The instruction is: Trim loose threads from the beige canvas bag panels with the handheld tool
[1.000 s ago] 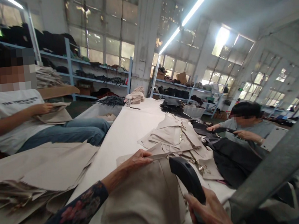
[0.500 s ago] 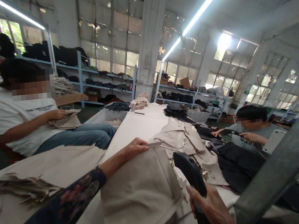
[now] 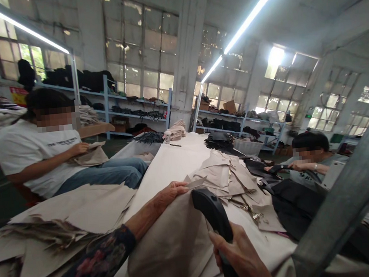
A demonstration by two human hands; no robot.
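My left hand (image 3: 170, 194) pinches the upper edge of a beige fabric piece (image 3: 172, 248), which hangs down over the table's near end. A narrow strip of its edge sticks out past my fingertips. My right hand (image 3: 239, 251) is wrapped around the grip of a black handheld tool with a curved head (image 3: 212, 205). The head of the tool is up against the fabric's top edge, just right of my left fingers. Whether it touches the cloth I cannot tell. Beyond it lies a heap of beige fabric pieces (image 3: 218, 170) with metal zips or clasps.
A stack of beige pieces (image 3: 80, 205) lies at the left. A person in a white T-shirt (image 3: 45, 156) sits there with cloth in hand. Another person (image 3: 314, 165) works at the right beside dark fabric (image 3: 295, 202). A slanting metal post (image 3: 343, 201) stands close at my right.
My right hand has brought the black tool left and up to the fabric's top edge near my left hand. The fabric's right side has swung inward. The view has shifted slightly.
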